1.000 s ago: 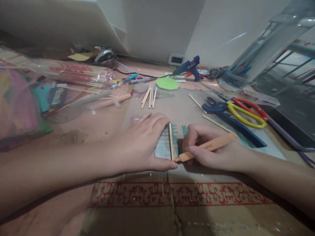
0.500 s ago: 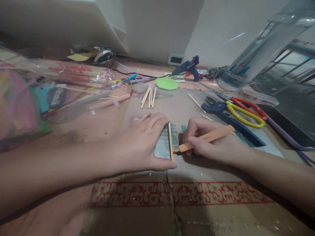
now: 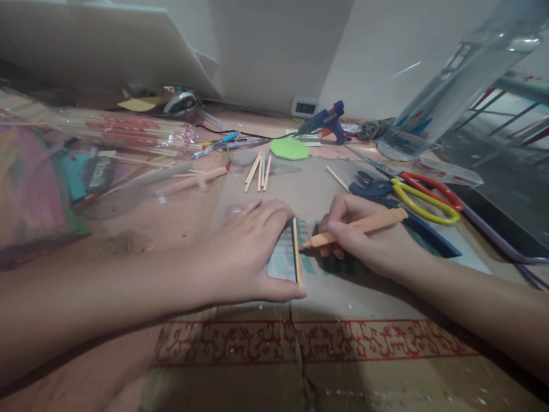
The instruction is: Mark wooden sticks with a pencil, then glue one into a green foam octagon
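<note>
My left hand [image 3: 253, 246] grips a short wooden stick [image 3: 297, 252] by its two ends, thumb at the near end and fingers at the far end. The stick lies over a sheet with teal printing on the cardboard [image 3: 240, 343]. In my right hand [image 3: 355, 234] is an orange marker [image 3: 373, 224], its tip close to the stick's right side; whether it touches I cannot tell. Beyond my left hand several cut wooden sticks [image 3: 258, 173] lie together. Another stick [image 3: 337, 178] lies beyond my right hand.
Blue pliers [image 3: 422, 232] and red-and-yellow-handled scissors [image 3: 424, 200] lie on the right, near a tall clear bottle [image 3: 412, 131]. Behind are a blue glue gun [image 3: 326, 119] and a green paper piece [image 3: 289, 149]. Bagged sticks [image 3: 137, 129] lie left.
My right hand has moved the marker away from me along the stick, from near its close end to about its middle. My left hand keeps its hold.
</note>
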Tool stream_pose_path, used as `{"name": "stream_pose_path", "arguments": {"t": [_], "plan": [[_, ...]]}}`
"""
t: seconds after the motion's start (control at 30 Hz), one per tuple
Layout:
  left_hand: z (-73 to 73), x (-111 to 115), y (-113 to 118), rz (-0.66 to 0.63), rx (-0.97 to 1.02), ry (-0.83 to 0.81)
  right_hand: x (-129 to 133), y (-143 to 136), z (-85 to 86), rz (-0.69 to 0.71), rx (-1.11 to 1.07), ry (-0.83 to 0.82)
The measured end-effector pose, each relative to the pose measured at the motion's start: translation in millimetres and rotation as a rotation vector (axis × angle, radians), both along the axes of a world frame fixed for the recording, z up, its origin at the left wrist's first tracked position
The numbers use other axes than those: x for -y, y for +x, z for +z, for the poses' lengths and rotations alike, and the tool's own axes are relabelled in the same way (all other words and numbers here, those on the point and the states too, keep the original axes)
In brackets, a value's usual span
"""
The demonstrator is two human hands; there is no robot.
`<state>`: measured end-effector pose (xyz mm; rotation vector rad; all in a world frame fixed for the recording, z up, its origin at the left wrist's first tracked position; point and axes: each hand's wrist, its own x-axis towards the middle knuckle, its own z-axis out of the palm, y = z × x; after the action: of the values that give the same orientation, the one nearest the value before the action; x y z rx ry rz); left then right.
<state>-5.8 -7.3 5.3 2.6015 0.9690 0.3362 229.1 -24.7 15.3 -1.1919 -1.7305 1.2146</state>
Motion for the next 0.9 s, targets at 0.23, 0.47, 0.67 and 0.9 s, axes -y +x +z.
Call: {"name": "stream_pose_path", "arguments": {"t": [0.23, 0.47, 0.67, 0.9], "plan": [[1.3, -2, 1, -0.037, -0.036, 0.014, -13, -6, 3.2, -0.11, 0.073, 0.073], [-1.4, -2, 0, -0.063, -0.028, 0.041, -16, -9, 1.1, -0.125, 0.074, 0.045], [-0.9, -2, 0, -0.059, -0.015, 0.039, -16, -7, 2.1, -0.107, 0.107, 0.05], [-0.7, -2, 2, -0.045, -0.029, 0.037, -12, -5, 3.4, 0.023, 0.088, 0.014]]}}
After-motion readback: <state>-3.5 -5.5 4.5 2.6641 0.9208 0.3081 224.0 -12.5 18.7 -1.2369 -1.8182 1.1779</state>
